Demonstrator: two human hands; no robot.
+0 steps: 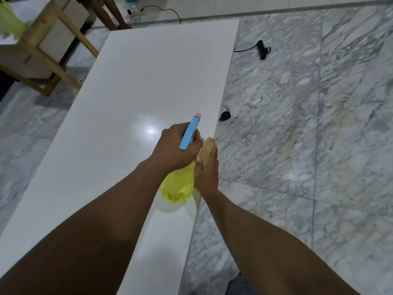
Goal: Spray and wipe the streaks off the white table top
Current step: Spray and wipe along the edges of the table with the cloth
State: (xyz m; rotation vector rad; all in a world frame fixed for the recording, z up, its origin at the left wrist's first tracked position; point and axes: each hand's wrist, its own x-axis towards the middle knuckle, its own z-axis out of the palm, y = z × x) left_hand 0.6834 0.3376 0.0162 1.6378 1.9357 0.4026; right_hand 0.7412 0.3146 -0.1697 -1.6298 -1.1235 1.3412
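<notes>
A long white table top [131, 86] runs away from me, with a bright glare spot near its middle. My left hand [174, 145] grips the neck of a yellow spray bottle [177, 186] with a blue trigger head and pink nozzle, held above the table's right edge and pointing away from me. My right hand [207, 169] lies just right of the bottle at the table edge and holds a tan cloth [208, 149], its fingers wrapped over it. No streaks show plainly on the surface.
Grey marble floor [308, 124] lies on both sides. A black device with a cable [262, 49] and a small black object [225, 115] lie on the floor to the right. A wooden frame [53, 60] stands at the back left.
</notes>
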